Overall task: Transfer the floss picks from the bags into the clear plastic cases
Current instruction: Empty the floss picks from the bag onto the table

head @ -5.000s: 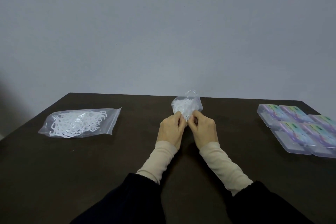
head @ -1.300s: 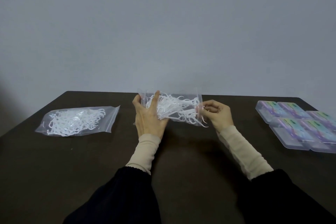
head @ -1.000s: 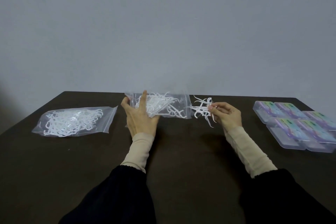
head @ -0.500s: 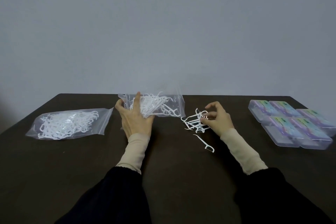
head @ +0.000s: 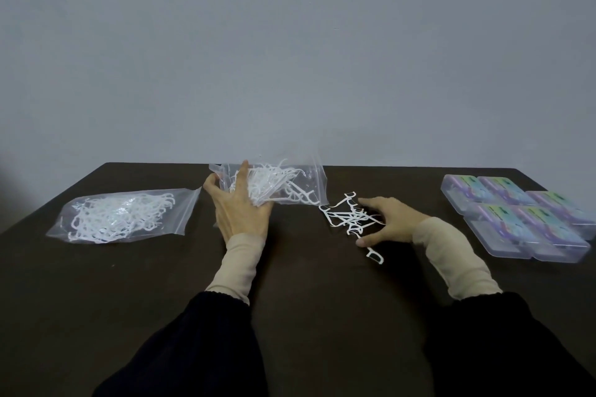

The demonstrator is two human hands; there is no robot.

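An open bag (head: 290, 185) of picks is gripped by the left hand (head: 240, 213) at the table's (head: 306, 293) far edge. A loose pile (head: 350, 216) lies just beside its mouth, touched by the right hand (head: 392, 224), whose fingers seem spread and relaxed. A second bag (head: 125, 214) lies far left; closed cases (head: 519, 213) are clustered far right.

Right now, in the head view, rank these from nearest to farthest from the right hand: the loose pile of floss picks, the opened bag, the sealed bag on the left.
From the right hand:
1. Loose pile of floss picks, at its fingertips.
2. Opened bag, centre, held by the left hand.
3. Sealed bag, far left of the table.
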